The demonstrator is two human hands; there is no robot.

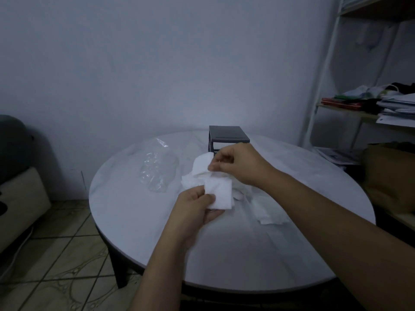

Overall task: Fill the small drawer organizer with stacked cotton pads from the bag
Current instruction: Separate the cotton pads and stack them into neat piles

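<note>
My left hand (pixel 194 206) holds a small stack of white square cotton pads (pixel 221 194) above the round white table (pixel 224 254), thumb on top and fingers beneath. My right hand (pixel 238 163) pinches another white pad (pixel 202 163) just above that stack. More loose pads (pixel 269 212) lie scattered on the table below my right forearm. The dark grey drawer organizer (pixel 228 136) stands at the far side of the table, its front partly hidden behind my right hand. The clear plastic bag (pixel 158 170) lies crumpled to the left of the pads.
A white metal shelf rack (pixel 323 86) with papers and clothes stands at the right. A brown cardboard box (pixel 390 176) sits below it. A beige and grey seat (pixel 20 187) is at the left, over a tiled floor (pixel 56 254).
</note>
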